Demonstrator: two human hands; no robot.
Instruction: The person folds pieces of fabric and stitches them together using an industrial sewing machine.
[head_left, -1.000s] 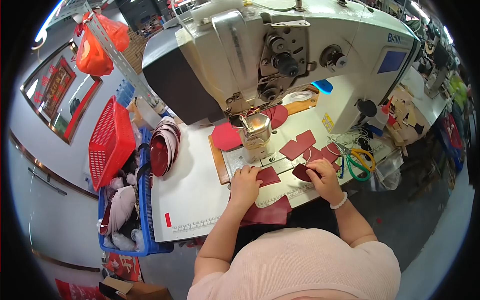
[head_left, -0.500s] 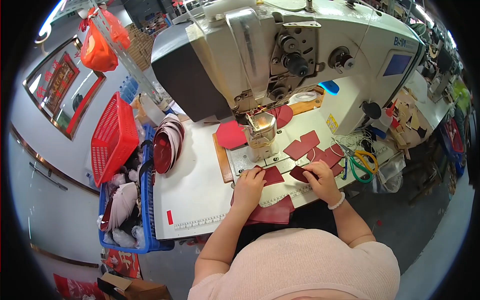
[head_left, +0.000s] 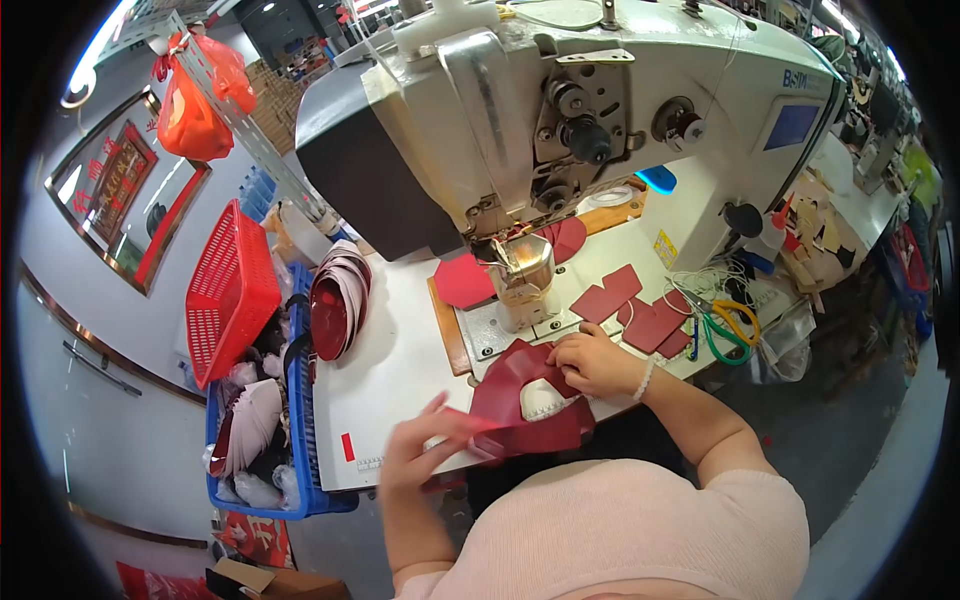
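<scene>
A curved dark red leather piece (head_left: 500, 388) lies at the front edge of the sewing machine bed, with a pale gap at its middle. My left hand (head_left: 415, 445), smeared by motion, has its fingers closed about the left edge of the leather, which is raised and blurred. On the upper right edge, my right hand (head_left: 592, 362) pinches the leather. Just beyond it stands the sewing head's lower metal housing (head_left: 527, 272). Cut red pieces (head_left: 607, 294) lie right of the housing, and a brighter red piece (head_left: 464, 276) lies to its left.
Green-and-yellow scissors (head_left: 728, 328) lie by tangled white cord (head_left: 735, 283) at the right. Stacked curved red pieces (head_left: 340, 300) stand on the table's left. Beyond that edge are a blue crate (head_left: 305, 400) and a red basket (head_left: 232, 290). The machine arm (head_left: 690, 60) spans above.
My left hand has moved left and toward me, drawing the larger leather piece onto the table. My right hand has moved left onto it. The small pieces formerly at my fingertips are no longer distinguishable there.
</scene>
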